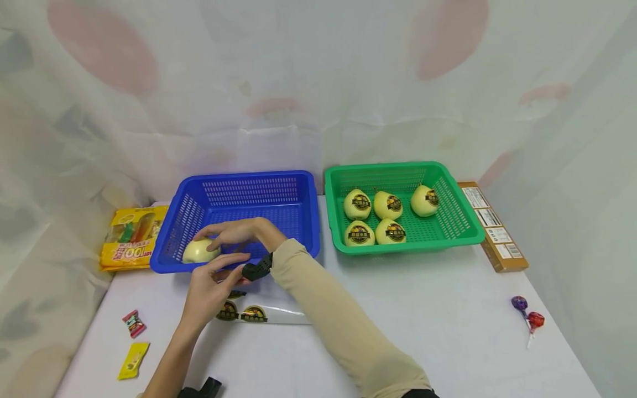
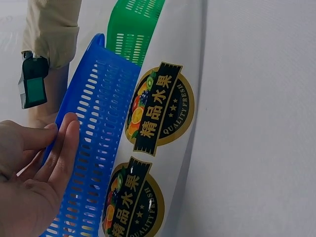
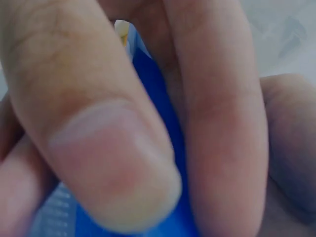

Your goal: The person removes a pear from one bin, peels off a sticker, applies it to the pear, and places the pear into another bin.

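Observation:
Reaching into the blue basket [image 1: 249, 216], my right hand [image 1: 234, 232] holds a plain pale yellow pear [image 1: 196, 253] in the front left corner, fingers curled over it. In the right wrist view the thumb [image 3: 113, 163] and fingers fill the frame and hide the pear. My left hand [image 1: 211, 290] is at the basket's front rim, its fingers loosely bent and thumb close to them; no object shows between them. Under the basket's front edge lies a white sheet of round black-and-gold fruit stickers [image 2: 163, 108].
To the right stands a green basket [image 1: 408, 247] with several stickered pears [image 1: 359, 234]. Beside it lies a brown box [image 1: 495, 226], with two lollipops [image 1: 527, 312] nearer. A yellow candy bag [image 1: 131, 237] is left of the blue basket; two wrapped candies [image 1: 133, 360] lie at the front left.

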`<state>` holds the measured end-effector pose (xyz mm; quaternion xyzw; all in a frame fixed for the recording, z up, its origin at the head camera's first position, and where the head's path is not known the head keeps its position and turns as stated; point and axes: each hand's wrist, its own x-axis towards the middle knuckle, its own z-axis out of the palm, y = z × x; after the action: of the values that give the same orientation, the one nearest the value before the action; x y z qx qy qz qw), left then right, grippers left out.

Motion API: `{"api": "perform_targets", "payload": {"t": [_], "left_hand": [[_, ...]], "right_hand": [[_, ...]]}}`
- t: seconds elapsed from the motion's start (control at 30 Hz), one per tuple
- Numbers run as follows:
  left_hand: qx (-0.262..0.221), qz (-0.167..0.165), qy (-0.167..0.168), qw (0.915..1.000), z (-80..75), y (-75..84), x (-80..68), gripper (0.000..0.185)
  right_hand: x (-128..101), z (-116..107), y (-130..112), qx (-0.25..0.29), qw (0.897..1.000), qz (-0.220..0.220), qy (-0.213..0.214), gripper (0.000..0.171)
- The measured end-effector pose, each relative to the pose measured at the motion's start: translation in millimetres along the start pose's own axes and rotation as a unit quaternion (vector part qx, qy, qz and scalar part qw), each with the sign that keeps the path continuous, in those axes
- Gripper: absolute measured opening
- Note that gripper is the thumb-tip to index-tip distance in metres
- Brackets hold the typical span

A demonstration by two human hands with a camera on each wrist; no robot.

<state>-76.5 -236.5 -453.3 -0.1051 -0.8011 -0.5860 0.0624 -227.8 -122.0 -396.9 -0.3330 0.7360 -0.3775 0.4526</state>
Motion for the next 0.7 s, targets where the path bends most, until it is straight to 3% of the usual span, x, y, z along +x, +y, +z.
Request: {"api": "perform_targets", "payload": {"t": [0.23,0.43,0.7], "left_hand": [[-0.002,-0.004,-0.002,1.0000,-0.7,-1.4,-1.0,0.026],[-0.013,0.006,-0.008,0.9999,-0.3,-2.6,-0.1,0.025],[-0.035,0.015,-0.013,0.9992,0.4,-2.4,1.5,0.027]], "right_hand": [[4,-1,1,-0.017,1.000,0.020,-0.005,0.060],[-3,-1,7,0.037,0.999,0.005,0.010,0.053],[-11,-7,15,0.104,0.993,0.038,-0.045,0.069]]}}
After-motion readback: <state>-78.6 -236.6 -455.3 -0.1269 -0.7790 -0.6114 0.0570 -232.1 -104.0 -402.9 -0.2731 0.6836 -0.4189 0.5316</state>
